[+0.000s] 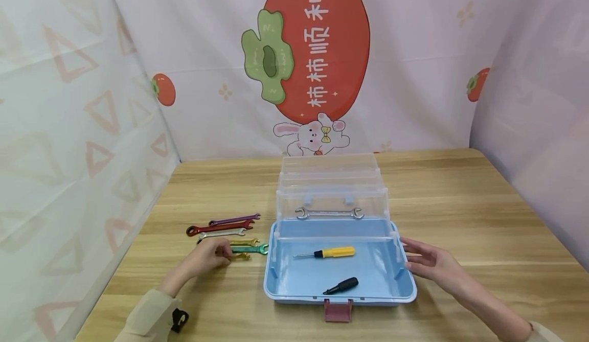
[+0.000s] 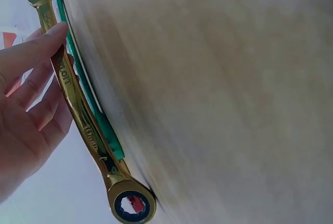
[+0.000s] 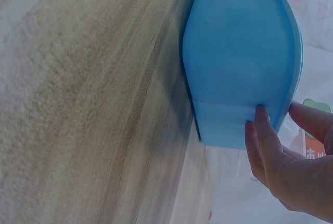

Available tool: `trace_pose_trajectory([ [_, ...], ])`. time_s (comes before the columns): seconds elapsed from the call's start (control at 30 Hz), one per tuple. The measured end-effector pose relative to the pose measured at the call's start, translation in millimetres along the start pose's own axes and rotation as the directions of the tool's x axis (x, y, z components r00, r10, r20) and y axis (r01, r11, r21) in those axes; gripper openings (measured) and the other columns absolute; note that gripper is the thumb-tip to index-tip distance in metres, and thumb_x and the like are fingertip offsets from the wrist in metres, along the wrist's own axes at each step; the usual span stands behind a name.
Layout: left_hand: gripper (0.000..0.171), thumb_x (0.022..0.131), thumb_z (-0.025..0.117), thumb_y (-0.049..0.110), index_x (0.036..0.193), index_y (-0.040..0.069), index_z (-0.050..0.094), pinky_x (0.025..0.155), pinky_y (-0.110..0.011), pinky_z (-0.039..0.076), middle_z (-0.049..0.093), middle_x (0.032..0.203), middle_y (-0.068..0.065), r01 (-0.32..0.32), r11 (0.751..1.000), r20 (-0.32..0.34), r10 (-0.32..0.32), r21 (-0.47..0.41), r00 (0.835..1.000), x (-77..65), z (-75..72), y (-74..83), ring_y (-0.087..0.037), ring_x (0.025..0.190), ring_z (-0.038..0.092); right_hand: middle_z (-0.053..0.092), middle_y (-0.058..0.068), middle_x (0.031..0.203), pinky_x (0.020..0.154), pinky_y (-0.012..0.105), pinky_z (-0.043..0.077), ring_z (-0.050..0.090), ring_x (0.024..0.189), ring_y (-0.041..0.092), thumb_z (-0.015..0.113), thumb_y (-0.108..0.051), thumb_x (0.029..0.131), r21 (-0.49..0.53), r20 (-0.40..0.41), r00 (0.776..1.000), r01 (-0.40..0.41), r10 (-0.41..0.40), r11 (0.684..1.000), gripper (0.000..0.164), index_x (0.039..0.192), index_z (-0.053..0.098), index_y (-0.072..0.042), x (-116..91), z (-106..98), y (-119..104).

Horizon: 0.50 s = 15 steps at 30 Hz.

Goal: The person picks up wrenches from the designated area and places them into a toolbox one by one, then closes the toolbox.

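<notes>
My left hand (image 1: 207,256) pinches a gold combination wrench (image 2: 78,102) between thumb and fingers, low at the left of the toolbox. Its ratchet ring end points down in the left wrist view, the open jaw up past the thumb. A green wrench (image 1: 257,249) lies right beside it. On the other side, my right hand (image 1: 434,265) rests its extended fingers against the outer wall of the light blue toolbox (image 3: 239,52), thumb at the rim. Inside the toolbox lie a yellow-handled screwdriver (image 1: 338,252) and a short black-handled screwdriver (image 1: 342,285).
Clear fold-out trays (image 1: 331,178) stand raised at the toolbox's back, with a silver double open-end wrench (image 1: 329,213) in one. Purple (image 1: 234,220), red (image 1: 218,228) and silver wrenches (image 1: 223,233) lie left of the box, with another gold wrench (image 1: 248,242). A pink latch (image 1: 338,312) hangs in front.
</notes>
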<state>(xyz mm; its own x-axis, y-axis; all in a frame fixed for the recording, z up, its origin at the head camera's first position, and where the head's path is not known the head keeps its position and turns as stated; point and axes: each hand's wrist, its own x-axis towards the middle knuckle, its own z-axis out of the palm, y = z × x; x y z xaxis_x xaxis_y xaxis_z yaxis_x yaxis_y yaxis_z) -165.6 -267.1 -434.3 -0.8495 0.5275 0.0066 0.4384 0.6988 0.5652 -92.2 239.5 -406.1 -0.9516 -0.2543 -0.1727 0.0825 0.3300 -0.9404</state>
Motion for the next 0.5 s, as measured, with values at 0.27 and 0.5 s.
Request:
trace_pose_trajectory([
  [0.27, 0.017, 0.070, 0.068, -0.005, 0.073, 0.011, 0.061, 0.057, -0.022, 0.044, 0.061, 0.073, 0.004, -0.033, 0.999, -0.028, 0.032, -0.029, 0.999, 0.4, -14.4, 9.5, -0.004, 0.066, 0.051, 0.038, 0.033, 0.126, 0.077, 0.030, 0.049, 0.056, 0.102, 0.017, 0.060, -0.018, 0.084, 0.003, 0.008, 1.000, 0.022, -0.022, 1.000, 0.063, 0.134, 0.029, 0.006, 0, -1, 3],
  [0.5, 0.015, 0.071, 0.069, -0.002, 0.075, 0.010, 0.062, 0.057, -0.023, 0.046, 0.060, 0.073, 0.004, -0.053, 0.997, -0.073, 0.049, -0.049, 0.996, 4.4, -28.6, 26.2, -0.005, 0.066, 0.051, 0.039, 0.033, 0.126, 0.077, 0.029, 0.049, 0.056, 0.101, 0.013, 0.060, -0.018, 0.084, -0.002, 0.006, 0.999, 0.031, -0.031, 1.000, 0.063, 0.133, 0.030, 0.006, 0, -1, 1],
])
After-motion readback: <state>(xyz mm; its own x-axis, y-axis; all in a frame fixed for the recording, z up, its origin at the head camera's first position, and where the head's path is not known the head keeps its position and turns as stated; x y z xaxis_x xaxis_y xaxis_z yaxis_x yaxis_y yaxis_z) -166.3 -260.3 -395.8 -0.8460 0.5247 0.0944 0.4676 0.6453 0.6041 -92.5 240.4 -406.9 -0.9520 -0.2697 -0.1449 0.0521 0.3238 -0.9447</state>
